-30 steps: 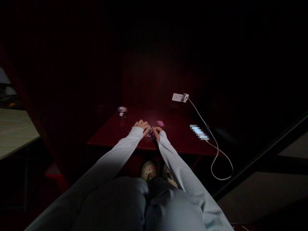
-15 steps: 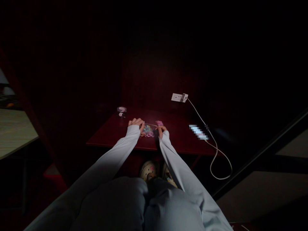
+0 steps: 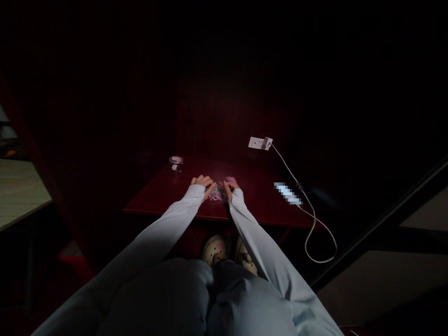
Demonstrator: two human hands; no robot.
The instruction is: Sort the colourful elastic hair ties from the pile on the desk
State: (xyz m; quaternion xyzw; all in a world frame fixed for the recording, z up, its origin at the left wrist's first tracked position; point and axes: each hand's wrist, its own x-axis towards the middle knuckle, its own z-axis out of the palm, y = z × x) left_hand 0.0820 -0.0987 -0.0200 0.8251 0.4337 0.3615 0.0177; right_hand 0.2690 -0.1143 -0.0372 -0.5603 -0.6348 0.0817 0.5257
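Note:
Small multicoloured loops (image 3: 216, 195) lie in a pile on the dark red table (image 3: 168, 200), between my two hands. My left hand (image 3: 204, 183) is over the pile's left side, its thumb and fingers closed on something too small to make out. At the right of the pile my right hand (image 3: 231, 187) is pinched, and what it holds is also too small to tell. A pink clump (image 3: 231, 179) rests on the table just beyond my right hand.
A clear round container (image 3: 176, 163) stands at the table's back left. Towards the right lies a blurred phone (image 3: 287, 193), its white cable (image 3: 314, 212) running to a charger in the wall socket (image 3: 256, 143). A pale tabletop (image 3: 21, 191) is at far left.
My hands have come a little closer together; the thin pale strand stretched between them before no longer shows. My left hand has shifted right, over part of the pile.

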